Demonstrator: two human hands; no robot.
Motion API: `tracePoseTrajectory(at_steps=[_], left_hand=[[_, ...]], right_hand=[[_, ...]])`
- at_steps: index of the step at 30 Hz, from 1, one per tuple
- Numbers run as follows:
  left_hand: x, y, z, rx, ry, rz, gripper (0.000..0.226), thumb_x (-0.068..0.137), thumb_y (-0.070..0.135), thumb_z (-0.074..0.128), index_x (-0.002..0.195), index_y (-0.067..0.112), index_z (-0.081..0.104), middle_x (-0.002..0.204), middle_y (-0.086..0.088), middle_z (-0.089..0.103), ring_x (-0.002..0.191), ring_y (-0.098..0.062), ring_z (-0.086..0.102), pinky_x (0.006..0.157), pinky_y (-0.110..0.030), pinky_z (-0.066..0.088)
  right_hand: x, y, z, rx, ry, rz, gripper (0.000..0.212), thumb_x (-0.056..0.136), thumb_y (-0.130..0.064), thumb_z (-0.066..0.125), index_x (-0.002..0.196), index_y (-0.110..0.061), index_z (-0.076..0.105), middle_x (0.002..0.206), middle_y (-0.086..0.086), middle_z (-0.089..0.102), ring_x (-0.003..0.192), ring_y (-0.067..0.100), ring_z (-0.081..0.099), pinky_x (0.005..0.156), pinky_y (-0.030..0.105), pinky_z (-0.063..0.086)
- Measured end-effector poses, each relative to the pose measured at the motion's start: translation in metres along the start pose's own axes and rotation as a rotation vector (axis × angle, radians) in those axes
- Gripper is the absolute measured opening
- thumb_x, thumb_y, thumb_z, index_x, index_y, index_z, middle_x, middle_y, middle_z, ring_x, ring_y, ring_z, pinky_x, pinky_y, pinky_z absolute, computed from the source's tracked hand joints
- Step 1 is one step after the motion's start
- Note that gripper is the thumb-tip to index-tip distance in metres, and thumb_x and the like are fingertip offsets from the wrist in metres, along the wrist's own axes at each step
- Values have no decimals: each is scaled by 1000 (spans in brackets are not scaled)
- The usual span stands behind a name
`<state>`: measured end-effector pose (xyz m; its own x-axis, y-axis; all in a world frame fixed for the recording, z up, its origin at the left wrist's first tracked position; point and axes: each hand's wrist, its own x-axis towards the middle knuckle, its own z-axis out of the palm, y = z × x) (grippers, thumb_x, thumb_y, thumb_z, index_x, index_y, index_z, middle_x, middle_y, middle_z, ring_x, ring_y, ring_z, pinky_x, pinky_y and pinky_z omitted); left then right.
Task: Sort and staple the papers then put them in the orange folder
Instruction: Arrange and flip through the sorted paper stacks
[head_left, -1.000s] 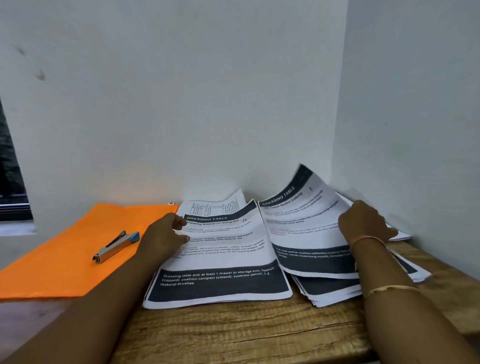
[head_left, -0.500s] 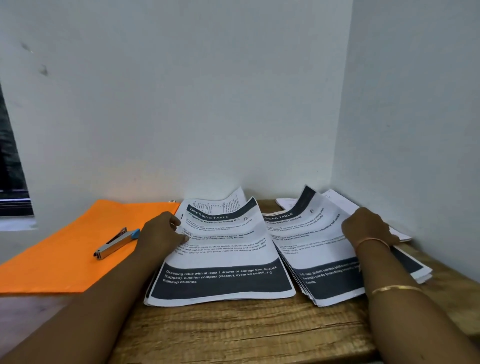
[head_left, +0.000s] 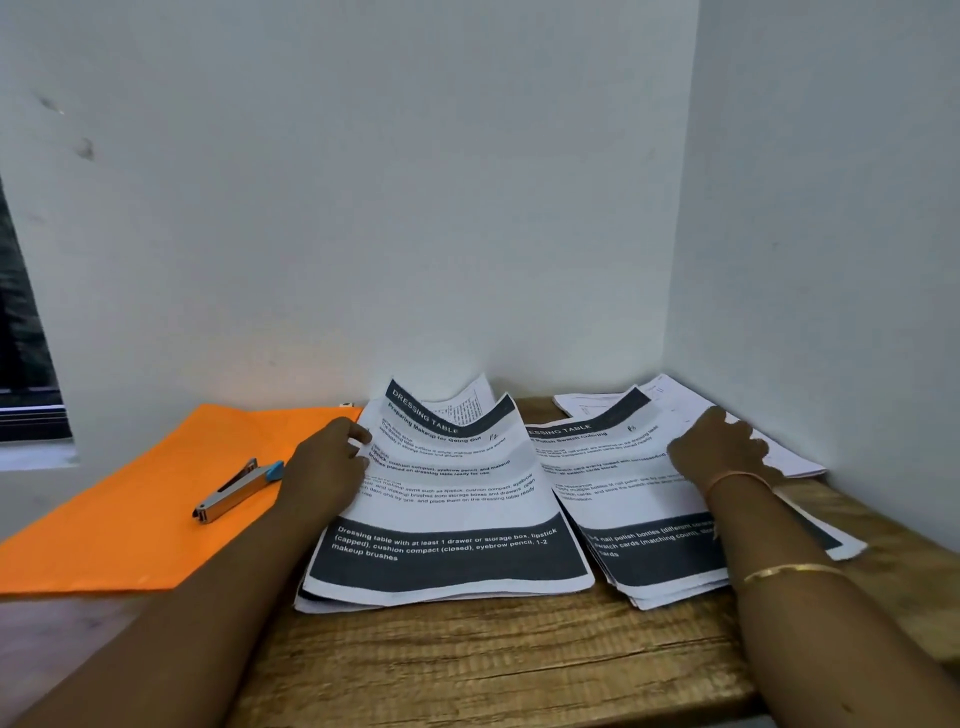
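Now sorting pages, nothing stapled yet.
Left hand (head_left: 327, 467) curls its fingers round the edge of the left pile (head_left: 447, 519); right hand (head_left: 722, 447) lies flat and open on the right pile (head_left: 639, 499). The bendy sheets could slide and mix up (nothing pins them). The stapler (head_left: 239, 491) sits on the orange folder (head_left: 130, 530), blocking it from opening.

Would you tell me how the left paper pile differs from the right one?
The left paper pile is headed "Preparing Makeup for Going Out", the right paper pile "Polish Swatch Coloring". The left pile's far edge curls up; the right pile lies flatter. The left hand grips its pile's edge; the right hand rests on its pile. Both show DRESSING TABLE banners.
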<state>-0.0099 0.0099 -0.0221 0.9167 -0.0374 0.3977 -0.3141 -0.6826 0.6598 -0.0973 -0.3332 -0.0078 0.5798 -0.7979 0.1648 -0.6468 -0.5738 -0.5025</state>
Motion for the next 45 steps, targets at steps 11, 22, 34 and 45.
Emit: tracePoseTrajectory(at_steps=[11,22,34,45], left_hand=[[2,2,0,-105,129,49,20,94,1,48,100,7,66,118,-8,62,112,-24,53,79,-21,33],[4,0,-1,-219,167,-29,18,93,4,51,102,7,67,114,-8,63,109,-23,54,84,-25,36],[5,0,1,-287,137,-107,17,94,4,48,103,9,61,107,-8,61,87,-23,54,73,-33,43],[4,-9,2,-42,53,-105,15,88,14,60,103,12,63,112,-6,63,105,-25,55,81,-31,39]], right_hand=[[-28,-42,20,38,387,-556,31,87,-27,61,105,-2,63,105,21,61,102,40,54,82,44,44],[-56,-61,12,882,-671,-443,49,95,-24,55,139,-17,34,110,2,60,80,14,60,66,25,47],[-64,-64,3,930,-921,-439,51,83,17,33,106,-18,62,109,12,67,95,26,61,83,34,51],[-25,-31,-9,385,9,-236,18,86,-17,45,96,-10,58,97,10,59,90,31,54,77,31,40]])
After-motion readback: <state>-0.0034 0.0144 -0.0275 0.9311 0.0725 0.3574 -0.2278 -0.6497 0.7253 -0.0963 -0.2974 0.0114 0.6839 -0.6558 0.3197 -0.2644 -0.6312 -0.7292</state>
